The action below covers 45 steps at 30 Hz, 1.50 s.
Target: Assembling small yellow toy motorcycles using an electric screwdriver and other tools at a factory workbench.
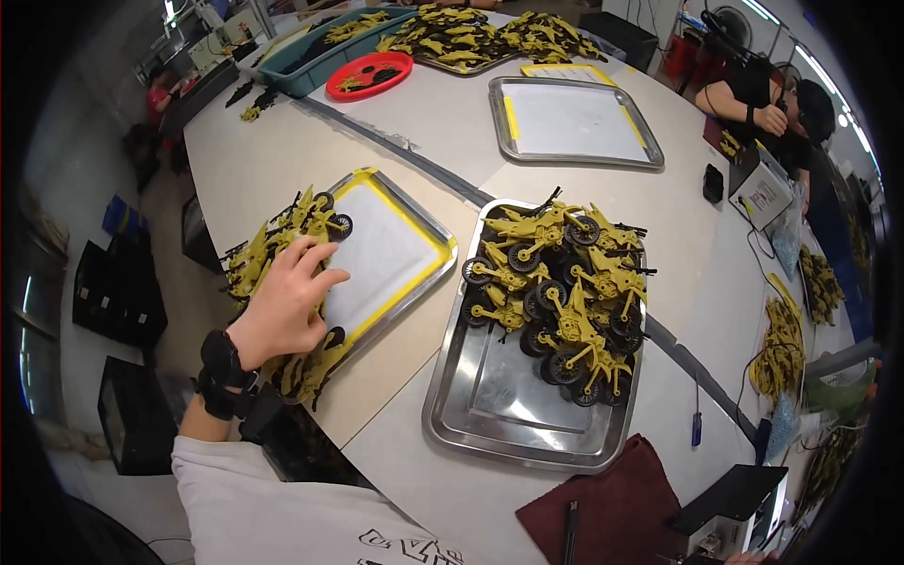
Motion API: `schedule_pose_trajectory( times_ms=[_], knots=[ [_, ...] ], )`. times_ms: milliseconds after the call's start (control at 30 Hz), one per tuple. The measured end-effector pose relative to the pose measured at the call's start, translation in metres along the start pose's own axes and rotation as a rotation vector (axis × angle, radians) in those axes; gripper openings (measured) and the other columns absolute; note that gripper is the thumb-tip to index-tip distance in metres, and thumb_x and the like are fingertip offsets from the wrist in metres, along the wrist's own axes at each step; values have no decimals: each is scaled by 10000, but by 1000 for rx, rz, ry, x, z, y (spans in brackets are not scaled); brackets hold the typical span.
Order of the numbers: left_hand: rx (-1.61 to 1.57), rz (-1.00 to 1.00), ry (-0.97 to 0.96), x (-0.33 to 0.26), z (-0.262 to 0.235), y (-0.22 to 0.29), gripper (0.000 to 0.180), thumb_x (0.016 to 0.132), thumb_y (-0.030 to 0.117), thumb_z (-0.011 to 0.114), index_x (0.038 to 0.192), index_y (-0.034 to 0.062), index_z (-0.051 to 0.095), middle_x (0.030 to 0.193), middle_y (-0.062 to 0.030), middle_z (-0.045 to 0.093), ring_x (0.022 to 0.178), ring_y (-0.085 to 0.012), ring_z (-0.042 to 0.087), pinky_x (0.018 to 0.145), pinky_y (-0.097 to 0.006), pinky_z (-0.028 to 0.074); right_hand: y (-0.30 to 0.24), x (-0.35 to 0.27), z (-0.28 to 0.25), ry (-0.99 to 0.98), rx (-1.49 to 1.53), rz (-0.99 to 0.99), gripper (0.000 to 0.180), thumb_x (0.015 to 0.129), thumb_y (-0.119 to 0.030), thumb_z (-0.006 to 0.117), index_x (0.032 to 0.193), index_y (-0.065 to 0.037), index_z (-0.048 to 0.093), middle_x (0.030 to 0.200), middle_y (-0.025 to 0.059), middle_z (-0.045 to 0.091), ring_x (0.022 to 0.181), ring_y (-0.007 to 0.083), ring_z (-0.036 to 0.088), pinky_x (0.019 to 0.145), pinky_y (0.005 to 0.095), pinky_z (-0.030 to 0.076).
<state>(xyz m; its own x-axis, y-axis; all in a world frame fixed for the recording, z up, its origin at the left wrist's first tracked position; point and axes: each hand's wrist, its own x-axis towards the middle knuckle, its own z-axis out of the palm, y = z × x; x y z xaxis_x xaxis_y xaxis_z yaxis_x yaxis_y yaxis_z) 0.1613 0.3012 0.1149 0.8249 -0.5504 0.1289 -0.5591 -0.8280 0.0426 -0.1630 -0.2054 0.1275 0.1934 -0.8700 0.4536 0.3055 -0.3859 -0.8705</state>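
Left hand [284,306], half open, covers toy motorbikes [249,266], any hold unclear; metal tray [499,391] to its right; right hand unseen.

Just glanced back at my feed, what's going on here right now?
A person's left hand is over yellow toy bikes bunched along the left side of a white-lined tray; whether it grips one is hard to tell. To the right, a heap of similar bikes fills the far part of a metal tray, whose near part shows bare metal. At far right, a co-worker's hand is raised.
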Motion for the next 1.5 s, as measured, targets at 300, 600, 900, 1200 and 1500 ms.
schedule_pose_trajectory(
  times_ms=[300,600,900,1200,1500],
  knots=[
    [-114,112,-14,25,5,-35,438,540,2,554,976,32,579,1164,-156,500,1161,-368,390,991,-431,353,2,-4,-30,415,-521,-368,731,815,-691,424,895,31,503,654,97,478,486,190,423,467,303,333],
    [-332,-313,258,19,32,-76,299,905,229,448,765,-8,566,570,-184,533,524,-354,529,509,-403,406,-30,-17,24,28,121,122,694,821,-685,417,825,8,457,642,69,428,457,162,356,441,287,301],
    [-326,-454,127,36,22,-113,476,903,388,516,706,-40,579,508,-108,481,464,-158,439,480,-331,371,-31,-17,24,21,110,107,668,823,-670,426,844,-4,463,636,76,422,448,170,346,452,282,302],
    [215,-177,10,48,44,-100,387,841,405,573,743,33,608,603,-148,595,569,-316,582,553,-411,458,-31,-15,24,-36,289,177,641,810,-661,467,856,-22,463,638,83,440,457,192,389,469,318,332],
    [-218,161,543,15,-66,48,211,718,47,670,913,28,591,885,-124,603,802,-314,569,707,-357,452,-31,-24,2,-15,272,199,627,818,-657,448,895,-36,489,625,110,493,463,202,425,449,290,348]
  ],
)
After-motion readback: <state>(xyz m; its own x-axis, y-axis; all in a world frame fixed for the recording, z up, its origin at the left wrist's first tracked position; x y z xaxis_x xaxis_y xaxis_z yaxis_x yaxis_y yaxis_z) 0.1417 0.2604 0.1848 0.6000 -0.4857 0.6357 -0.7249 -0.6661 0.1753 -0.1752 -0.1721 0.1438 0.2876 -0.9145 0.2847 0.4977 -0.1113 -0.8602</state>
